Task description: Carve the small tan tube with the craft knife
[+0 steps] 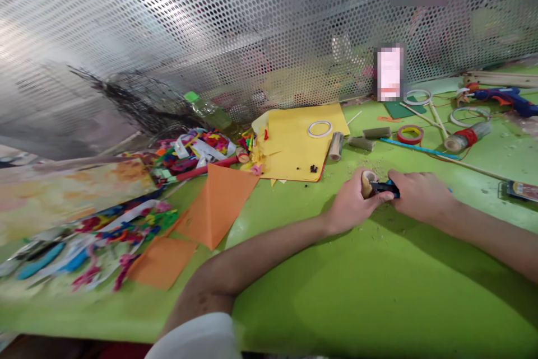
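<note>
The left hand (347, 208) is holding a short tube (366, 185), and its fingers are curling around the side. The tube is showing its open top, just over the green table (378, 292). The right hand (424, 196) is gripping a black and blue tool (385, 186), with its fingers bending around it. The tool is reaching to the tube's rim, but I cannot tell how deep it is going. Little crumbs (379, 170) are lying around the hands. Farther back, three more tubes (361, 143) are resting between a yellow sheet (294, 146) and some red tape (411, 134).
</note>
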`<state>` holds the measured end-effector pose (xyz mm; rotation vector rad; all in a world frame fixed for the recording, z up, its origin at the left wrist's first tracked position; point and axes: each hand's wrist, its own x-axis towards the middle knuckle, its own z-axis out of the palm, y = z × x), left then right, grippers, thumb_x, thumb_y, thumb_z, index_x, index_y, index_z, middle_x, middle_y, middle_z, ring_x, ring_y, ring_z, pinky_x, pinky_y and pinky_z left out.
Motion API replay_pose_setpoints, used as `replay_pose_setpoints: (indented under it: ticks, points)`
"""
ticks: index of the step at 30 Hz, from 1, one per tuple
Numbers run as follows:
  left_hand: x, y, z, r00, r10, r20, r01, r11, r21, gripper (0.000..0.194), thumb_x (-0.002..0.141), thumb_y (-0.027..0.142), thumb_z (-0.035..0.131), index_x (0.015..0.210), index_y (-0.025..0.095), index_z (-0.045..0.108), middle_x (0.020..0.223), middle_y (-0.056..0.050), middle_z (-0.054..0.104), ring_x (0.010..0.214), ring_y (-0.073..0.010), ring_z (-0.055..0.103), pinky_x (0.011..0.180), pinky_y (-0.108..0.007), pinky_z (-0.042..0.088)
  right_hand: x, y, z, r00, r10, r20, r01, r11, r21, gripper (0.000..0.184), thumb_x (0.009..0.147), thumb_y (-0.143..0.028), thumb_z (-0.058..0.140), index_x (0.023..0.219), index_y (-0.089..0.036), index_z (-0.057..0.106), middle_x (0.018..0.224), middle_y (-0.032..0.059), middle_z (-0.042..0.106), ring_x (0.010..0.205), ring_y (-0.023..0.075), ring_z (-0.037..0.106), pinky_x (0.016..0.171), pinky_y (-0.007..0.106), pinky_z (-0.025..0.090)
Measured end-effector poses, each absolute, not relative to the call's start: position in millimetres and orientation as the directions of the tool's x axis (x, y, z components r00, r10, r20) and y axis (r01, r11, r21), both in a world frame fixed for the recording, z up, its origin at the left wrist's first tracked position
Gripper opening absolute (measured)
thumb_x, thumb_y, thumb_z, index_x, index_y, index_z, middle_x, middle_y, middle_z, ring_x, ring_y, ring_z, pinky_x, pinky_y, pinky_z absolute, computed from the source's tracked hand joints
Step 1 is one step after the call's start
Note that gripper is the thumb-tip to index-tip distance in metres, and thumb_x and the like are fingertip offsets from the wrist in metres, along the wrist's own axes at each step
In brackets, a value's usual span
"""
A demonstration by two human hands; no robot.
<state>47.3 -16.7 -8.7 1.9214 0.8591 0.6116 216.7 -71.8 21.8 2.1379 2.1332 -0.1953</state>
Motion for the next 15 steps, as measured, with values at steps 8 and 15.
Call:
replay_pose_setpoints:
  ticks: [8,15]
  points:
    - [48.9,-16.5,-7.5,0.587,0.808,0.059,0.338,-0.310,0.889,0.048,0.077,0.060,0.070,0.094,0.019,0.050,0.074,0.004,0.050,0.068,-0.0117,0.045,0.062,-0.026,0.035,215.7,-71.4,27.2,0.043,0.984,-0.175,0.998,-0.049,-0.031,0.029,0.088,-0.034,0.041,0.104,-0.019,0.059,0.087,0.0145,0.072,0.075,0.0284,0.068,0.056,0.033,0.030]
    - [49.4,-17.4,-9.8,0.601,0.797,0.067,0.217,-0.243,0.946,0.053,0.075,0.056,0.074,0.104,0.020,0.048,0.079,0.004,0.048,0.069,-0.0102,0.043,0.067,-0.025,0.040,215.8,-72.9,28.6,0.010,0.986,-0.167,0.999,-0.017,-0.041,0.026,0.087,-0.032,0.044,0.104,-0.019,0.058,0.088,0.0136,0.073,0.073,0.0266,0.067,0.056,0.032,0.027]
